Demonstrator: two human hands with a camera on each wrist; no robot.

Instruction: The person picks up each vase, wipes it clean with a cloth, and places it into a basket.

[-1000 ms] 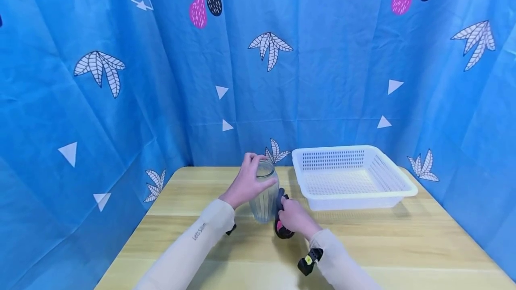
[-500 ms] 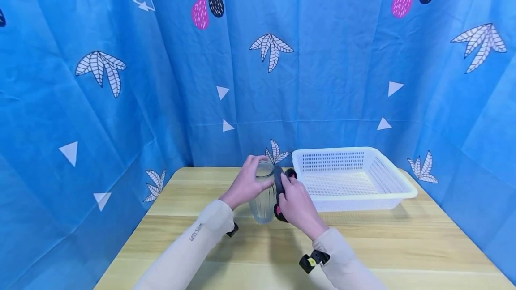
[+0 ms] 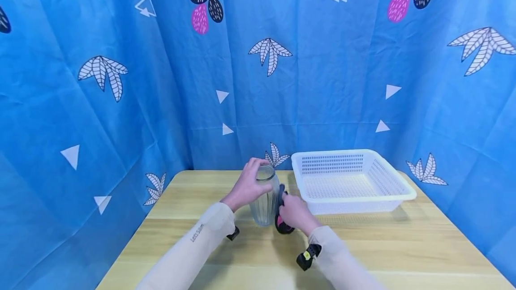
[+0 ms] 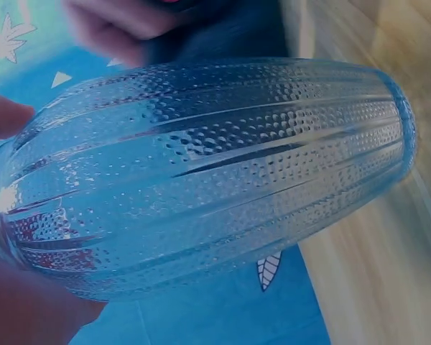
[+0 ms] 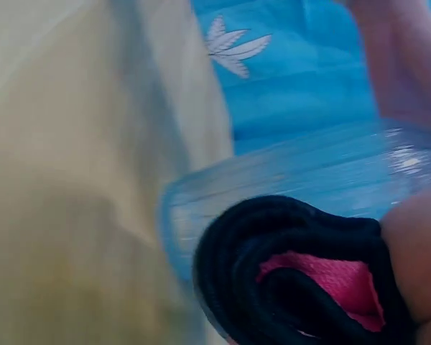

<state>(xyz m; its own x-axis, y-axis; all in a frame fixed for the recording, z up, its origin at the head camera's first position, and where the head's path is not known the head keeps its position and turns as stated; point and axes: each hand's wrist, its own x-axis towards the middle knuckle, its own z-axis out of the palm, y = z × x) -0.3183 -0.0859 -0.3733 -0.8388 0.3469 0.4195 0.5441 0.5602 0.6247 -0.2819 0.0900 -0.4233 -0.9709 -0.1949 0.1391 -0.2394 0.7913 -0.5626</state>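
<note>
A clear ribbed glass vase (image 3: 263, 211) stands upright on the wooden table, its dimpled wall filling much of the left wrist view. My left hand (image 3: 247, 188) grips the vase around its neck, thumb in front and fingers behind the rim. At the vase's right side, my right hand (image 3: 297, 213) holds a folded dark cloth (image 5: 237, 244) with a pink inner face. The cloth lies close along the glass; whether it touches is hard to tell. In the left wrist view the right hand and cloth are blurred.
To the right of the hands sits a white perforated plastic basket (image 3: 354, 199) on the wooden table (image 3: 387, 245). A blue patterned curtain (image 3: 322, 79) hangs behind the table and along both sides.
My right hand rose with the cloth along the vase's side, then came back down. The left hand keeps its grip at the neck, and the vase stays in place.
</note>
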